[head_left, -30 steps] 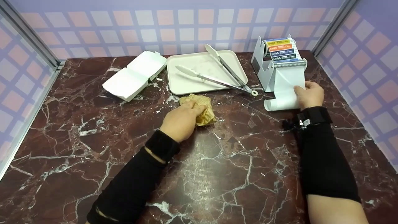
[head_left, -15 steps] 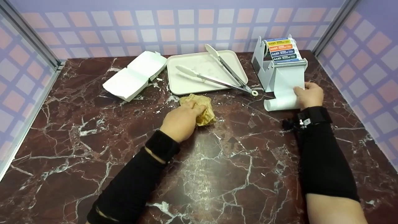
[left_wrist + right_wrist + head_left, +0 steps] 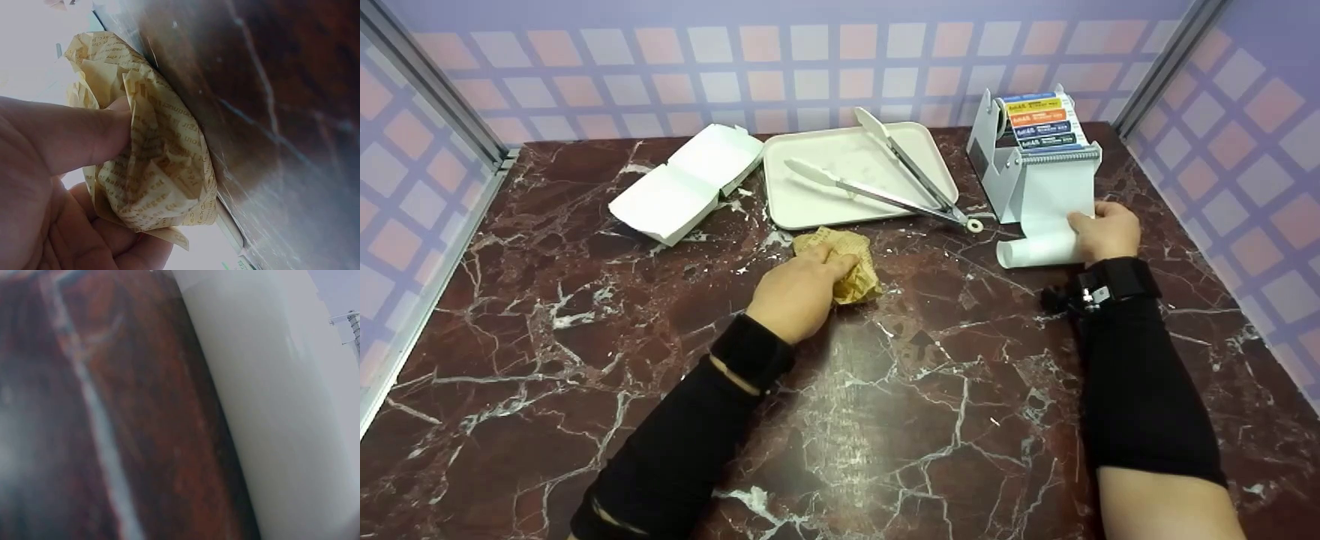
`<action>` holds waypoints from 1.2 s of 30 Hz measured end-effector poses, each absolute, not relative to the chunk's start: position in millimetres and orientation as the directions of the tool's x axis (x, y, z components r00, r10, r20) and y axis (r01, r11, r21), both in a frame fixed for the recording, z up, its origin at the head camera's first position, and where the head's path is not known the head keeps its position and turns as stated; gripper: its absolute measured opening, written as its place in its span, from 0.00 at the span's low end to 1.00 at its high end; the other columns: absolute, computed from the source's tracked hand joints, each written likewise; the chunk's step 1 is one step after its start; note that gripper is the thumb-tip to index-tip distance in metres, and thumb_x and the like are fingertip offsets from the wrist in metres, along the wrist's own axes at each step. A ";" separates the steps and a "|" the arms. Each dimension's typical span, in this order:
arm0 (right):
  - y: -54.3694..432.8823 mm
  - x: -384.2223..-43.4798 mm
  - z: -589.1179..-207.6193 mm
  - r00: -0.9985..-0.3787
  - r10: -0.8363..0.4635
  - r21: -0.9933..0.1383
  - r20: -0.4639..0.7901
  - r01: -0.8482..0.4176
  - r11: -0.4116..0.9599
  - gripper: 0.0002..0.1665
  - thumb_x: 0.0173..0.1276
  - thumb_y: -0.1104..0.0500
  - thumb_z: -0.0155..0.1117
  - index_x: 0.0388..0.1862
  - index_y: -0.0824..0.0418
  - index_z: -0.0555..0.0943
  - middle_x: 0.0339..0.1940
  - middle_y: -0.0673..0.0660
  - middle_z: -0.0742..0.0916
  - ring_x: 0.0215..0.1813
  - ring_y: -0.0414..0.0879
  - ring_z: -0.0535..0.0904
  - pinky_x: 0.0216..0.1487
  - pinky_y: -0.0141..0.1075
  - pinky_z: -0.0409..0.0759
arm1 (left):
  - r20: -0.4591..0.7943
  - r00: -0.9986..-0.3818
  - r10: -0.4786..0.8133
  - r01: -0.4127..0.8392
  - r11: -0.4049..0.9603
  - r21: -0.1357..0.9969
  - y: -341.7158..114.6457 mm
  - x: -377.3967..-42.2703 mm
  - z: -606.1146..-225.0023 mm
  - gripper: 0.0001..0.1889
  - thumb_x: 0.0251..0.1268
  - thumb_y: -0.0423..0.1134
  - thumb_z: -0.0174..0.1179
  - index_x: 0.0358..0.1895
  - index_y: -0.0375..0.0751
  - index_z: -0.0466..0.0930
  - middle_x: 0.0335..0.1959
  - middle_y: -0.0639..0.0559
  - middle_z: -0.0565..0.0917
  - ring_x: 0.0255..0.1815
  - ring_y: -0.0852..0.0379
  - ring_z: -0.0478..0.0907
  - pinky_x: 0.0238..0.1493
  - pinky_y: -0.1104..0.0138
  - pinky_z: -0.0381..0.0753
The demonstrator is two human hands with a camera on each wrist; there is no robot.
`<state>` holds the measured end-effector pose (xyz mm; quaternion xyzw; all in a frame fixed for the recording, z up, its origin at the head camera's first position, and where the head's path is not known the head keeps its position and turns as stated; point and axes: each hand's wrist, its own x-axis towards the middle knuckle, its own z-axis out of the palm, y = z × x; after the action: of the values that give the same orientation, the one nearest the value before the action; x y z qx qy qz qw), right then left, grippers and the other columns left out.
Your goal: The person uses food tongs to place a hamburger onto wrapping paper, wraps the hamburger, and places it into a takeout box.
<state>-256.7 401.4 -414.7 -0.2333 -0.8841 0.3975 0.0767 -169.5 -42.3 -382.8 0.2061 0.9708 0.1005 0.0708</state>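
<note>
My left hand (image 3: 795, 292) holds a bundle wrapped in yellow-brown printed paper (image 3: 855, 277) on the table. In the left wrist view, the thumb presses into the folds of the wrapping paper (image 3: 169, 185) and the other fingers curl beneath it; the contents are hidden. At the right, my right hand (image 3: 1112, 231) pinches the right edge of a white label strip (image 3: 1057, 195) that hangs from a label dispenser (image 3: 994, 169). The strip's free end curls into a loose roll on the table. White strip (image 3: 270, 405) fills the right side of the right wrist view; the fingers barely show there.
Behind the wrapped bundle lies a cream tray (image 3: 810, 206) with metal tongs (image 3: 896, 199) across it, their ring end past the tray's edge. An unfolded white carton (image 3: 667, 199) stands to its left. Patterned walls (image 3: 825, 60) bound the dark marbled table (image 3: 885, 420).
The hanging label strip has flattened out and lost its crease. My right hand has shifted very slightly towards me. My left hand and the wrapped bundle have stayed in place.
</note>
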 end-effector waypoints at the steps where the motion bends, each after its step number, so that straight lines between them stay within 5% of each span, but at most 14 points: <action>1: 401.4 -256.6 -414.5 -0.881 0.471 -0.734 -0.048 0.350 0.581 0.34 0.75 0.51 0.60 0.74 0.68 0.75 0.68 0.70 0.82 0.64 0.59 0.77 0.66 0.39 0.75 | -0.098 -0.905 0.414 0.385 0.895 0.225 -42.3 -169.7 -382.7 0.40 0.71 0.21 0.46 0.82 0.60 0.64 0.86 0.44 0.59 0.81 0.39 0.66 0.69 0.43 0.80; 4: 401.6 -256.4 -413.5 -0.886 0.462 -0.724 -0.048 0.349 0.595 0.35 0.75 0.51 0.59 0.74 0.69 0.74 0.69 0.71 0.81 0.66 0.61 0.75 0.71 0.43 0.74 | -0.106 -0.906 0.409 0.379 0.897 0.227 -42.1 -169.8 -382.5 0.41 0.71 0.20 0.46 0.82 0.61 0.63 0.86 0.45 0.58 0.81 0.40 0.65 0.70 0.43 0.80; 11: 399.7 -255.7 -412.8 -0.880 0.472 -0.733 -0.045 0.350 0.583 0.34 0.74 0.52 0.60 0.73 0.69 0.76 0.67 0.70 0.83 0.62 0.58 0.77 0.52 0.28 0.72 | -0.106 -0.908 0.406 0.373 0.897 0.237 -41.7 -169.7 -382.5 0.41 0.71 0.20 0.45 0.82 0.61 0.63 0.86 0.46 0.57 0.82 0.41 0.65 0.69 0.44 0.81; 18: 400.0 -255.2 -412.1 -0.879 0.473 -0.737 -0.060 0.358 0.573 0.34 0.73 0.53 0.61 0.73 0.70 0.76 0.69 0.72 0.82 0.63 0.59 0.76 0.49 0.26 0.72 | -0.111 -0.906 0.408 0.373 0.896 0.240 -42.2 -169.6 -381.5 0.40 0.72 0.21 0.44 0.82 0.60 0.63 0.86 0.45 0.58 0.83 0.41 0.63 0.70 0.43 0.79; 25: 400.8 -256.3 -410.8 -0.886 0.456 -0.712 -0.078 0.370 0.597 0.35 0.75 0.52 0.60 0.74 0.71 0.74 0.71 0.72 0.80 0.66 0.63 0.75 0.68 0.43 0.75 | -0.101 -0.909 0.405 0.375 0.898 0.229 -42.4 -169.7 -383.0 0.40 0.71 0.21 0.45 0.82 0.61 0.64 0.86 0.47 0.57 0.81 0.40 0.66 0.66 0.43 0.83; 31: 400.8 -255.5 -411.0 -0.891 0.449 -0.700 -0.063 0.361 0.617 0.34 0.74 0.52 0.60 0.72 0.72 0.76 0.68 0.73 0.82 0.64 0.63 0.77 0.64 0.42 0.75 | -0.093 -0.909 0.407 0.377 0.896 0.234 -42.7 -168.7 -381.8 0.39 0.73 0.21 0.43 0.81 0.62 0.64 0.86 0.47 0.57 0.82 0.39 0.64 0.65 0.42 0.83; 36: 402.6 -255.9 -410.9 -0.895 0.441 -0.685 -0.062 0.360 0.634 0.35 0.73 0.52 0.60 0.71 0.73 0.76 0.69 0.74 0.81 0.65 0.65 0.76 0.70 0.48 0.74 | -0.107 -0.908 0.406 0.374 0.898 0.232 -41.9 -169.0 -381.2 0.39 0.73 0.22 0.43 0.82 0.62 0.64 0.86 0.46 0.57 0.83 0.40 0.63 0.67 0.44 0.82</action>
<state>-255.9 402.6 -410.9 -0.2219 -0.9022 0.3657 0.0558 -169.0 -41.9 -381.2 0.2006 0.9712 0.1038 0.0763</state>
